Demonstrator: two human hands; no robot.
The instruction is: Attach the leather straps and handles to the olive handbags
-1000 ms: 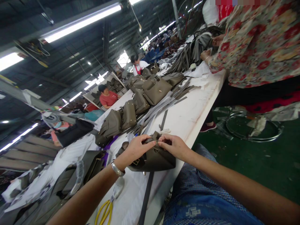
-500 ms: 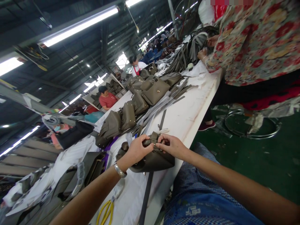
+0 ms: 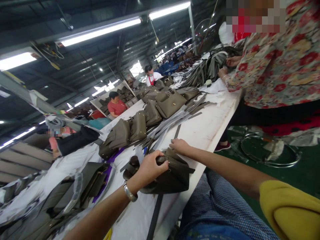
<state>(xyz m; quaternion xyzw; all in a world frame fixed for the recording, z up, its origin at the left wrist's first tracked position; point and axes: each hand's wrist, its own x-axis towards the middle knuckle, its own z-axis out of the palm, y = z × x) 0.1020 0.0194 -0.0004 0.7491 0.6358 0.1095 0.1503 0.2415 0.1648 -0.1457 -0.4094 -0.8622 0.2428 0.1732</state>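
Note:
A dark olive handbag (image 3: 172,181) lies on the white table in front of me. My left hand (image 3: 151,166) is closed on its top edge, thumb and fingers pinching the leather by the opening. Just past the bag's far side, my right hand (image 3: 180,146) is down at the tabletop, fingers curled. It is at the near end of a flat dark strap (image 3: 178,130); what its fingertips hold is hidden. Another dark strap (image 3: 155,213) runs from under the bag toward me.
Several olive handbags (image 3: 138,125) stand in a row along the table (image 3: 200,128), beside loose straps and plastic wrap. More bags (image 3: 87,181) lie at the left. Yellow handles (image 3: 108,235) show at the bottom edge. A person in a floral top (image 3: 280,66) stands at the right.
My right hand has left the bag's top and moved forward to the tabletop beyond it. My left hand has stayed on the bag. The view has shifted slightly.

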